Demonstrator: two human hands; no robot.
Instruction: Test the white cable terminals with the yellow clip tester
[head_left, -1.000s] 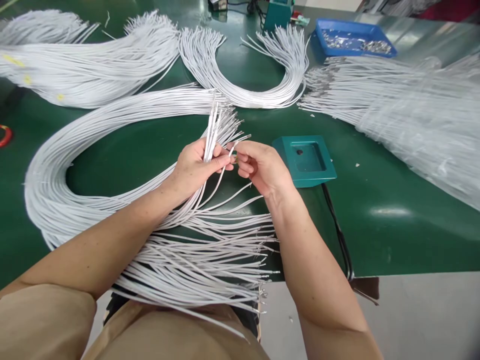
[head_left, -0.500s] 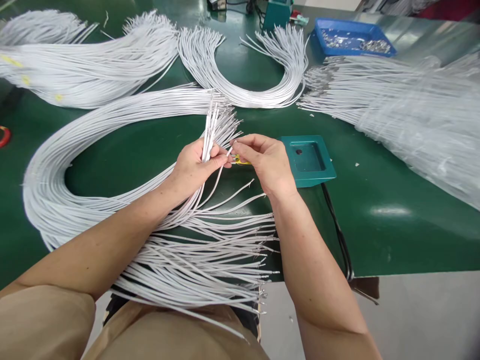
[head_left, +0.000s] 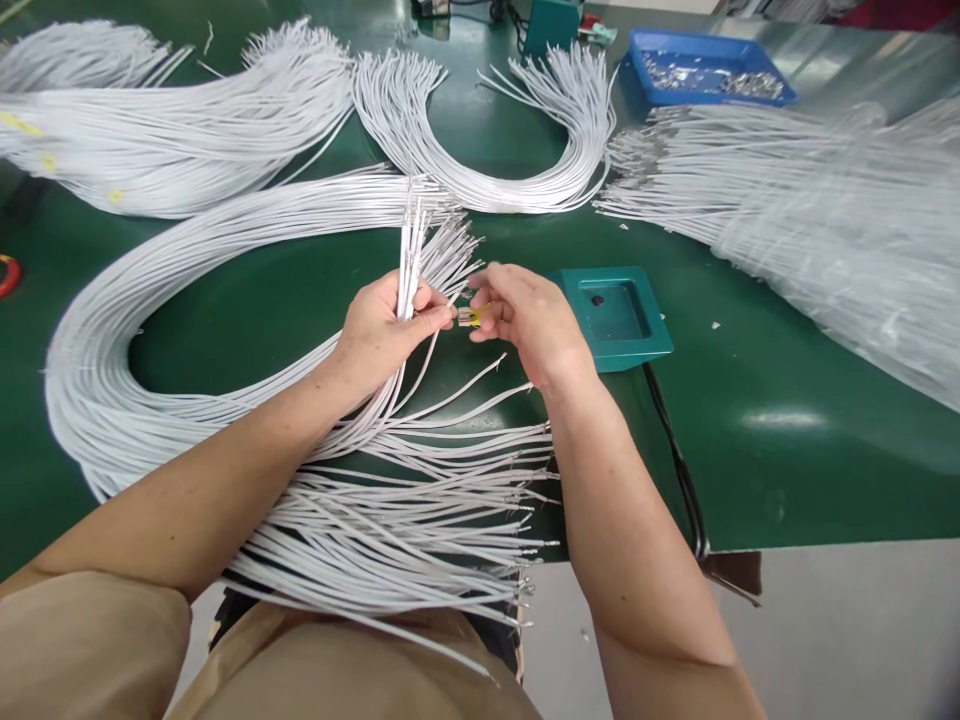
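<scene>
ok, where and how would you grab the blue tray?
Probably by the blue tray's two short end rims, from both sides at once, kept level: it's open and shallow with loose metal bits inside, and white wires lie close to its near long wall.

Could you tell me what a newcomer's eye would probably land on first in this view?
Most likely the big looped bundle of white wires sweeping around the left of the green table. Next, perhaps, the two hands near the middle, the left hand gripping upright wires. The blue tray stands out at the back right.
</scene>
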